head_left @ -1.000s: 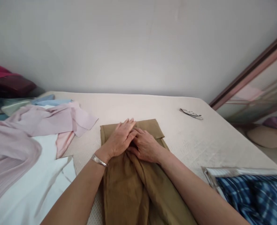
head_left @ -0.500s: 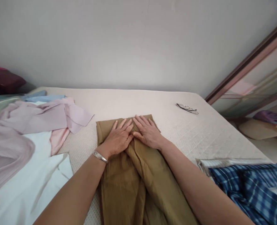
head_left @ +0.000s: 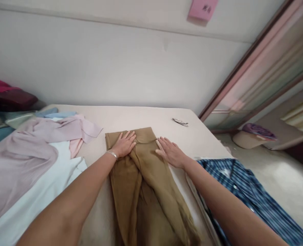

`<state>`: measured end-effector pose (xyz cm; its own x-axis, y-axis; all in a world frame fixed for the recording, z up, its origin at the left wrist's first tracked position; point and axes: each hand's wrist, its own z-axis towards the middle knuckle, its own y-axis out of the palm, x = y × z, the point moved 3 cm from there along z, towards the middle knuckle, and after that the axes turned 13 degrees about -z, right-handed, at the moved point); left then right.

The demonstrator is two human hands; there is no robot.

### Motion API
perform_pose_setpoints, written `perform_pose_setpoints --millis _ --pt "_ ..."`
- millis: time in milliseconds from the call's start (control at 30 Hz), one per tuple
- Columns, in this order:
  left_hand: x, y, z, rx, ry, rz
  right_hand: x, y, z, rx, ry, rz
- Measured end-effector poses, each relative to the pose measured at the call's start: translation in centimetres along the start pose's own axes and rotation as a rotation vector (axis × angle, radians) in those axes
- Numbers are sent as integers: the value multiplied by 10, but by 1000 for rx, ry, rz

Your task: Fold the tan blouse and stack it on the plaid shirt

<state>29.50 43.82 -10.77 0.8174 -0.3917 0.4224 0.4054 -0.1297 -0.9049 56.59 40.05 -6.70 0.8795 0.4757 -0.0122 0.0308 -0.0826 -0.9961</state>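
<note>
On the cream bed [head_left: 151, 118], a brown cloth [head_left: 143, 177] lies folded lengthwise in the middle, its far end squared off toward the wall and its near end running down out of view between our forearms. Our left hand [head_left: 123, 145] rests flat on the far left part of that cloth, palm down, fingers spread and pointing away from us; its grip is wide and closes on nothing. A silver bracelet [head_left: 112, 154] sits on that wrist. Our right hand [head_left: 170, 152] lies flat too, fingers splayed, at the right edge of the cloth's far end, partly on the fabric and partly on the bed; its grip is likewise wide and holds nothing. The two hands are apart, with a raised fold of the cloth between them.

To the left of the cloth we see a pale pink garment [head_left: 46, 135] spread loosely, overlapping a white sheet [head_left: 38, 191] that reaches to the near left corner. Beyond them, dark red pillows [head_left: 8, 95] lie by the wall. Just beside our right forearm lies a blue plaid shirt [head_left: 241, 191], hanging over the bed's right edge. Near the far right corner of the bed lie folded spectacles [head_left: 180, 122], well apart from the hands. A mirror [head_left: 264, 78] leans at the right.
</note>
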Motion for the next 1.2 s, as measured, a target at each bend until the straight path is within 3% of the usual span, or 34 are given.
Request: perform_pose_setpoints --millis 67,133,200,267,400,500,600,767,1000,1100,1200 --pt "16 -12 -9 -47 -47 10 -8 -20 -74 146 -68 -24" --pt "40 -25 -36 -23 -30 28 -13 -29 -149 243 -117 -47" --pt "70 -34 -85 6 63 49 -13 -24 -211 263 -135 -85" --pt "102 -33 -151 -38 173 62 -12 -11 -253 236 -150 -137" --pt "150 -5 -276 -80 206 80 -22 10 -275 182 -195 -302" --pt "169 25 -322 -123 180 104 -36 19 -263 185 -273 -413" --pt "174 44 -329 -163 150 103 -45 31 -252 190 -406 -441" --pt "173 46 -323 -198 145 95 -39 51 -244 216 -504 -417" --pt "177 51 -307 -69 107 142 -49 40 -226 180 -573 -252" --pt "175 41 -301 -55 49 72 -57 29 -221 123 -504 -133" --pt "177 16 -311 -53 44 -45 -68 12 -232 78 -464 -3"
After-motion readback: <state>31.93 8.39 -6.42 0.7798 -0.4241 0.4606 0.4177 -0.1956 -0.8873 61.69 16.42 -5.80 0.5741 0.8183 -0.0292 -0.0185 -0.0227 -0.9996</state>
